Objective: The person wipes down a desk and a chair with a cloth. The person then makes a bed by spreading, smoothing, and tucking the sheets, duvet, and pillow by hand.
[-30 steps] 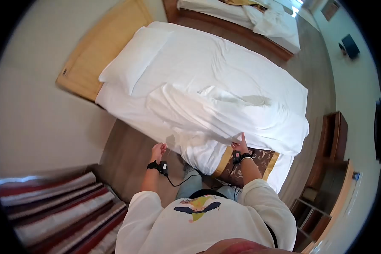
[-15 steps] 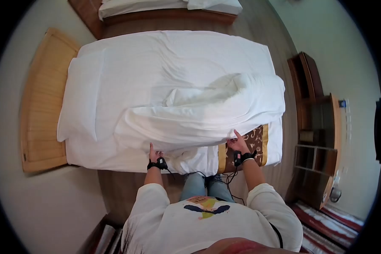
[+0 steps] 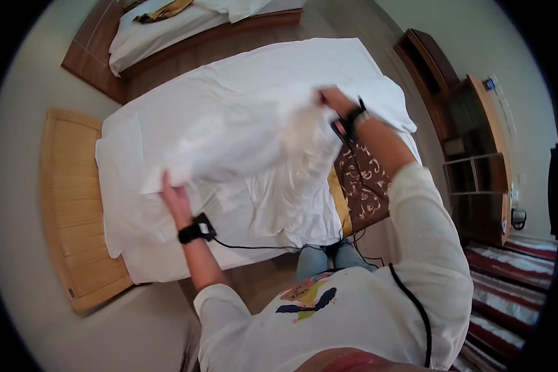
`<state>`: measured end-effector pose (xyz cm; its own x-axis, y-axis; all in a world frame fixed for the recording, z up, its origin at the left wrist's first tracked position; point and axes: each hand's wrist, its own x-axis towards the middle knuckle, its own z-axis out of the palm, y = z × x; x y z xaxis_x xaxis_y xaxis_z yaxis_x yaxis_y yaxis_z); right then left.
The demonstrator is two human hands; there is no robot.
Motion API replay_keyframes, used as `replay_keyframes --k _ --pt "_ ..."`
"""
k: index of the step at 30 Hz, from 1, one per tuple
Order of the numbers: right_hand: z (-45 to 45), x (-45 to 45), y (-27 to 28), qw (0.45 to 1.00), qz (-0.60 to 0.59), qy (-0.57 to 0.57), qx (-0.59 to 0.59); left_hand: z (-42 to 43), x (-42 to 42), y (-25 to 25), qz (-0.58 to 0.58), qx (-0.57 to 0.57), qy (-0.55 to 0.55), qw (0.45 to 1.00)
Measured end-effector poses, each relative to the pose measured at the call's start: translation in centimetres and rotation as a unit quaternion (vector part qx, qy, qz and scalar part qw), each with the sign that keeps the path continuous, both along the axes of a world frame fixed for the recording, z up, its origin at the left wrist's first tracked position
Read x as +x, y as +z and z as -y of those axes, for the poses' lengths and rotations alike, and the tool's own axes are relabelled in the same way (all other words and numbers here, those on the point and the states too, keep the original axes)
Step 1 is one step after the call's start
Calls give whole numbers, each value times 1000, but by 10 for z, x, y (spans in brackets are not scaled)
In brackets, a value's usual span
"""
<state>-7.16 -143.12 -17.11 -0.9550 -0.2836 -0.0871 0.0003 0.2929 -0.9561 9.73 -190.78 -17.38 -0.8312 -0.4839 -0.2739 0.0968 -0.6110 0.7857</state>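
Note:
A white duvet [image 3: 239,139], smeared by motion, stretches between my two hands over the bed. My left hand [image 3: 176,197] is closed on its near edge toward the pillow end, thumb pointing up. Farther out and to the right, my right hand [image 3: 332,99] grips the duvet near the foot end, held above the mattress. Rumpled white cloth [image 3: 291,201] lies along the near side of the bed. A brown patterned bed runner [image 3: 367,193] with gold borders shows below my right forearm. The white pillow [image 3: 119,186] rests against the headboard end.
A wooden headboard [image 3: 74,204] stands at the left. The white bed sheet [image 3: 273,56] reaches the far side, with a second bed [image 3: 211,40] beyond it. A dark wooden cabinet [image 3: 474,149] stands at the right. A cable [image 3: 254,247] runs from my left wrist.
Both hands have risen and moved outward, the right one far forward, the left one toward the pillow. The duvet has been lifted and pulled forward. My view has turned.

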Motion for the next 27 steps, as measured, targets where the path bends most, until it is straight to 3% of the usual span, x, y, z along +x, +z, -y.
replay_keyframes --k 2,3,4,6,7,8,9,10,11,12,13,14,15,16,17,20,22,24,26,27 --pt "44 -84 32 918 -382 -16 100 0 -26 95 -126 -26 42 991" --pt "74 -111 43 904 -428 -5 -11 4 -37 127 -204 -92 4 975" --pt "127 -62 119 917 -130 -97 -364 11 -46 148 -279 -158 -32 947" --pt "150 -68 112 905 1 70 -419 18 -58 137 -230 -198 -23 953" --pt "167 -38 116 937 11 52 -344 25 -59 113 -168 -231 -9 958" --pt "176 -18 92 917 57 77 -388 31 -55 74 -129 -258 -54 956" --pt "172 11 82 935 107 130 -313 23 -41 46 -70 -222 -113 966" --pt "165 41 55 953 44 171 -246 5 -21 23 4 -197 -133 971" --pt "157 61 19 960 99 184 -184 1 3 -29 11 -154 -159 975" --pt "144 98 2 947 203 129 -215 11 30 -100 60 -153 -209 964" --pt "121 129 -10 944 261 124 -159 -24 65 -97 122 -161 -213 956" --pt "93 158 -60 920 289 105 -243 -30 96 -148 170 -12 -181 968" --pt "64 190 -61 929 323 71 -166 -49 127 -149 270 -62 -234 932" --pt "33 222 -83 918 345 25 -195 -62 156 -164 310 -71 -247 915" --pt "-2 252 -108 900 382 -19 -208 -75 179 -176 333 -64 -271 901" --pt "-76 336 -159 891 413 -162 -91 -108 201 -185 381 -84 -316 865" --pt "-96 379 -142 858 469 -201 -60 -138 206 -199 410 -101 -337 842" --pt "-103 407 -128 839 508 -194 -12 -163 195 -219 366 -225 -349 833" --pt "-109 433 -133 829 522 -196 -25 -188 188 -234 357 -226 -362 831" --pt "-109 438 -131 816 546 -192 -7 -197 187 -242 439 -321 -383 747"
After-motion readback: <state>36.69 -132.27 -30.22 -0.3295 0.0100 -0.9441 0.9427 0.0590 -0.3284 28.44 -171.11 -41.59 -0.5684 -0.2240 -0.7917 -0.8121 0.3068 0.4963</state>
